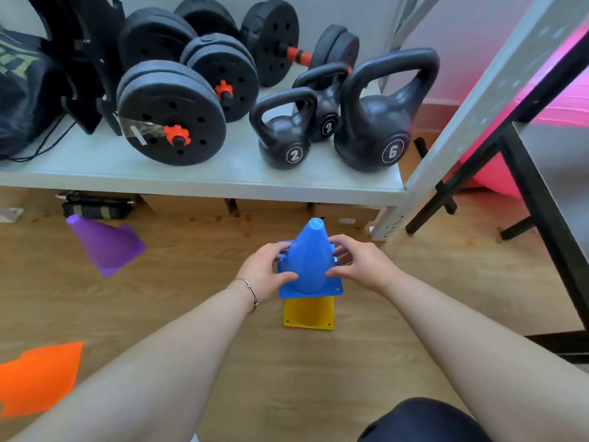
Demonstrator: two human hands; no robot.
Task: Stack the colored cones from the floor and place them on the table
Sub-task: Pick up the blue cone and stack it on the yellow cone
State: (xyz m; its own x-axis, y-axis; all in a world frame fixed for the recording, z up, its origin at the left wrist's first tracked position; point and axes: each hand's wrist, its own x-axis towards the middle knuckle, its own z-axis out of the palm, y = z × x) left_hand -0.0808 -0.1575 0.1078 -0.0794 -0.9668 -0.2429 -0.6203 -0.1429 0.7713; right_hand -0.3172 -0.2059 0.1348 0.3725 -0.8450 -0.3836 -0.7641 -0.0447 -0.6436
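while both hands close around it, the blue cone (307,263) sits at lower centre of the frame, upright, its square base just above the base of a yellow cone (308,314) standing on the wooden floor (191,314); it looks partly slid down over the yellow one, not fully seated, though how deep i cannot tell. a thin red-orange edge shows under the yellow base, maybe another cone, too small to be sure.

handling: these look like thin moulded plastic, light, hollow, a bit flexible in the wall, smooth and tapered so a grip high up could slip off. best hold is low on the wall just above the flange, or on the flange corners. not fragile.

left hand (266,271): fingers curved and moderately spread, thumb low on the near left wall, fingertips on the upper left side, so a loose wrap on the blue cone. right hand (361,263): same shape mirrored, thumb pressing the lower right wall, fingers curled round the far right side. both touch the cone and hold it between them; neither is clenched.

other cones left on the floor: a purple cone (106,245) tipped on its side at middle left, well apart, and an orange cone (38,378) at the lower left edge, cut off by the frame.

the shelf (223,173) across the upper frame carries kettlebells (373,122) and dumbbells (172,113). a dark-framed surface (554,148) at the right edge may be the target table.
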